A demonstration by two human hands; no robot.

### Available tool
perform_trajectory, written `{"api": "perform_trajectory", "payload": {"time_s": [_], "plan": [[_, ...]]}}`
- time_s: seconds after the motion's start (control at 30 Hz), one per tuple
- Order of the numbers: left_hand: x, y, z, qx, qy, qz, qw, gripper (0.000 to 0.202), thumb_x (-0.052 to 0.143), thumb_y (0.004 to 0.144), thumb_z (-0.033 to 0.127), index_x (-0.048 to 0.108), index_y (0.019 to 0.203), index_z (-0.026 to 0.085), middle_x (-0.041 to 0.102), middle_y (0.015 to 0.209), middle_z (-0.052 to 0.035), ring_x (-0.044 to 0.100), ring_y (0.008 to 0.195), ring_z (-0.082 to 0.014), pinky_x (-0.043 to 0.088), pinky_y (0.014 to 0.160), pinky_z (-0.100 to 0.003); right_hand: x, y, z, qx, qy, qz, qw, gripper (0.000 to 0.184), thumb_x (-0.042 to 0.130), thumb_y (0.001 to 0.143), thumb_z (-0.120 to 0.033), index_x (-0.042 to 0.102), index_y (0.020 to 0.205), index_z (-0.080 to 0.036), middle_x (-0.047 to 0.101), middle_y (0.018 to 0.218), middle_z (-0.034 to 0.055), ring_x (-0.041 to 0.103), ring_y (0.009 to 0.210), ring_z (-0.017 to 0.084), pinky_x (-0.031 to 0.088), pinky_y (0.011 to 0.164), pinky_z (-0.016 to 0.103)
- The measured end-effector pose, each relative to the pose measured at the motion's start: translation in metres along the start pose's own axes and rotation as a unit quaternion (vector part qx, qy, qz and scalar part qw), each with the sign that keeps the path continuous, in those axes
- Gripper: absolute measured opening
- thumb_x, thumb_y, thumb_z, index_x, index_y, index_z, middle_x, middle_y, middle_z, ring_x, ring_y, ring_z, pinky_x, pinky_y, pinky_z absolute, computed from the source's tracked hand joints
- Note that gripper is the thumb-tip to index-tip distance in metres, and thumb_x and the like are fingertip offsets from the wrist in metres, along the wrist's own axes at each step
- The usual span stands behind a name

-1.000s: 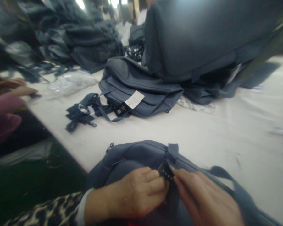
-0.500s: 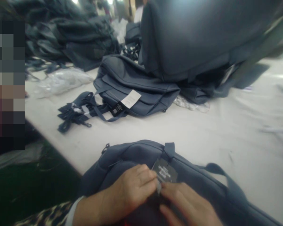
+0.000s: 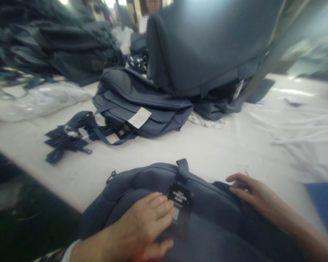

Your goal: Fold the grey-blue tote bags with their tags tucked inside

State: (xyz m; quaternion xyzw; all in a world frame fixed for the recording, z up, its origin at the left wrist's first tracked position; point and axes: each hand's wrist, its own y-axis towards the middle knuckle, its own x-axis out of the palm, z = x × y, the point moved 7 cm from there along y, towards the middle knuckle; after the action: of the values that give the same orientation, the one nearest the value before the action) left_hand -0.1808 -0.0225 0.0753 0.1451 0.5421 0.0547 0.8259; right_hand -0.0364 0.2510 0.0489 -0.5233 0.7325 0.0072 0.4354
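A dark blue bag (image 3: pixel 213 218) lies in front of me, with a small loop (image 3: pixel 183 169) on its top edge. My left hand (image 3: pixel 144 222) rests flat on the bag with its fingers stretched out. Its fingertips touch the edge of a black printed tag (image 3: pixel 177 200), whose lower part is in shadow. Toward the bag's right side, my right hand (image 3: pixel 247 191) has its thumb and fingers around the bag's strap handle (image 3: pixel 221 185). Much of that handle is hidden by the hand.
A second blue bag (image 3: pixel 147 109) with a white tag (image 3: pixel 140 117) lies farther back, beside bundled straps (image 3: pixel 71 134). Behind it stands a large stack of bags (image 3: pixel 207 47). Clear plastic (image 3: pixel 49 98) lies left on the white table (image 3: pixel 164 149). A person (image 3: pixel 144 23) is partly visible behind.
My right hand has left the tag and moved right to the strap handle. My left hand has flattened beside the tag. The view has turned slightly right.
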Motion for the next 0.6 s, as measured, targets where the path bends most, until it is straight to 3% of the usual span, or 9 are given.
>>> {"api": "perform_trajectory", "payload": {"time_s": [0.07, 0.17, 0.27, 0.33, 0.4, 0.5, 0.6], "plan": [[0.002, 0.001, 0.0, -0.002, 0.016, -0.024, 1.0, 0.043, 0.059, 0.093, 0.041, 0.059, 0.127, 0.015, 0.066, 0.123, -0.0093, 0.06, 0.113, -0.0256, 0.044, 0.109, -0.041, 0.002, -0.007, -0.011, -0.022, 0.071, 0.017, 0.997, 0.049, 0.051, 0.088, -0.062, 0.057, 0.122, -0.027, 0.073, 0.104, 0.0064, 0.07, 0.089, 0.025, 0.053, 0.079, 0.036], [0.005, 0.0, 0.0, 0.003, 0.038, -0.06, 0.997, 0.049, 0.058, 0.095, 0.042, 0.054, 0.137, 0.017, 0.063, 0.128, -0.0099, 0.059, 0.116, -0.0265, 0.044, 0.109, -0.042, 0.002, -0.015, -0.007, -0.006, -0.008, 0.08, 0.997, 0.063, 0.056, 0.083, -0.062, 0.051, 0.135, -0.027, 0.069, 0.121, 0.011, 0.068, 0.101, 0.03, 0.053, 0.083, 0.042], [0.01, -0.002, -0.001, 0.006, 0.048, -0.071, 0.996, 0.051, 0.058, 0.095, 0.042, 0.052, 0.139, 0.017, 0.062, 0.13, -0.0108, 0.057, 0.118, -0.027, 0.043, 0.11, -0.044, 0.005, -0.011, 0.007, 0.03, -0.1, 0.08, 0.991, 0.055, 0.054, 0.082, -0.061, 0.061, 0.124, -0.026, 0.073, 0.112, 0.0114, 0.068, 0.1, 0.034, 0.051, 0.086, 0.047], [0.015, -0.003, -0.003, 0.011, 0.054, -0.071, 0.996, 0.052, 0.059, 0.095, 0.042, 0.052, 0.139, 0.017, 0.061, 0.13, -0.0114, 0.057, 0.118, -0.0274, 0.043, 0.109, -0.044, 0.008, -0.004, 0.009, 0.029, -0.055, 0.035, 0.997, 0.043, 0.053, 0.084, -0.055, 0.064, 0.113, -0.026, 0.075, 0.1, 0.0078, 0.07, 0.092, 0.031, 0.052, 0.083, 0.044], [0.019, -0.004, -0.005, 0.014, 0.061, -0.067, 0.996, 0.052, 0.06, 0.094, 0.042, 0.052, 0.139, 0.017, 0.061, 0.13, -0.0114, 0.057, 0.118, -0.0277, 0.043, 0.109, -0.044, 0.004, -0.004, -0.002, 0.018, 0.042, 0.028, 0.999, 0.042, 0.057, 0.081, -0.049, 0.061, 0.116, -0.025, 0.076, 0.094, 0.005, 0.07, 0.086, 0.027, 0.054, 0.079, 0.04], [0.022, -0.003, -0.008, 0.013, 0.07, -0.057, 0.996, 0.052, 0.063, 0.093, 0.042, 0.053, 0.138, 0.018, 0.061, 0.128, -0.0107, 0.056, 0.117, -0.0277, 0.043, 0.108, -0.044, -0.009, -0.026, -0.033, -0.009, 0.176, 0.086, 0.981, 0.06, 0.064, 0.082, -0.049, 0.05, 0.135, -0.024, 0.075, 0.093, 0.0033, 0.071, 0.085, 0.024, 0.056, 0.077, 0.034], [0.021, -0.001, -0.008, 0.022, 0.074, -0.047, 0.996, 0.051, 0.065, 0.091, 0.042, 0.055, 0.135, 0.018, 0.061, 0.126, -0.0107, 0.057, 0.114, -0.0271, 0.045, 0.105, -0.043, -0.007, -0.071, -0.067, -0.08, 0.145, 0.122, 0.979, 0.064, 0.068, 0.085, -0.049, 0.047, 0.143, -0.031, 0.075, 0.101, 0.0023, 0.073, 0.085, 0.022, 0.059, 0.072, 0.029]]}}
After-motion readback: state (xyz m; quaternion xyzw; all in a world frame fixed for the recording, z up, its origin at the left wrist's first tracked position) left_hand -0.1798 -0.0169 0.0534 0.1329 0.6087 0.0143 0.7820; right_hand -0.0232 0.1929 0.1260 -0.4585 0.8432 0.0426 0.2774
